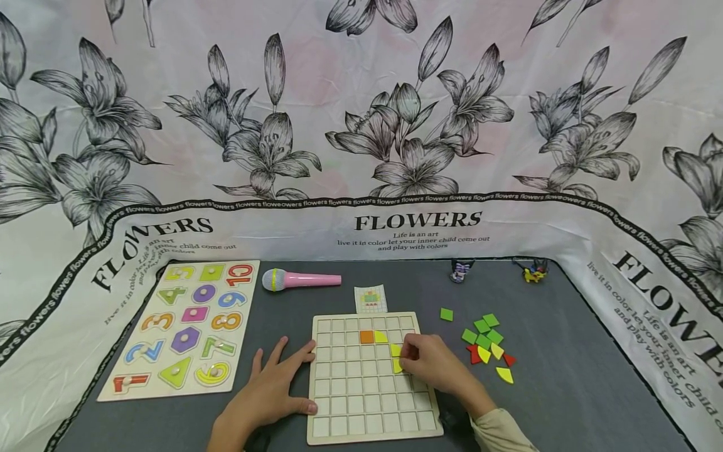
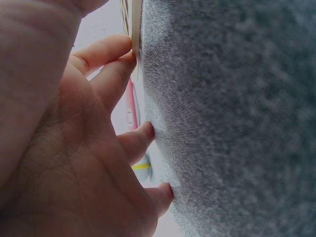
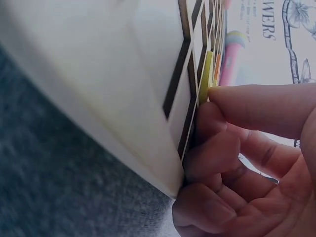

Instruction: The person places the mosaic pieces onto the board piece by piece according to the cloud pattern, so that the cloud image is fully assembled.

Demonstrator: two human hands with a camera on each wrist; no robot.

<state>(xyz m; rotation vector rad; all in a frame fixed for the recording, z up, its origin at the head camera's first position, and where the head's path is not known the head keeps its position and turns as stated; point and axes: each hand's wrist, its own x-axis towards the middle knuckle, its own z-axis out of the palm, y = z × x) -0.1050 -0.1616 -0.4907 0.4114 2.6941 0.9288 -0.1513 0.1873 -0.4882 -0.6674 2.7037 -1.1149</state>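
A pale wooden grid board (image 1: pixel 348 403) lies on the dark tabletop. My left hand (image 1: pixel 265 389) spreads beside its left edge, thumb and a fingertip touching the rim; in the left wrist view two other fingertips rest on the grey cloth. At the board's right side my right hand (image 1: pixel 432 364) has curled fingers, with thumb and index tips at a yellow piece (image 3: pixel 205 79), which they appear to pinch in the grid. An orange square (image 1: pixel 367 337) and a yellow piece with a curved edge (image 1: pixel 381 337) sit in an upper row. The right hand's fingers partly cover nearby cells.
Loose green squares (image 1: pixel 482 326), yellow quarter-circles (image 1: pixel 505 375) and red pieces (image 1: pixel 509 360) lie right of the board. A small pattern card (image 1: pixel 371 299) touches its top. Left stand a number puzzle (image 1: pixel 186 295) and pink toy microphone (image 1: pixel 310 280). Two small figurines (image 1: pixel 460 271) are at the back.
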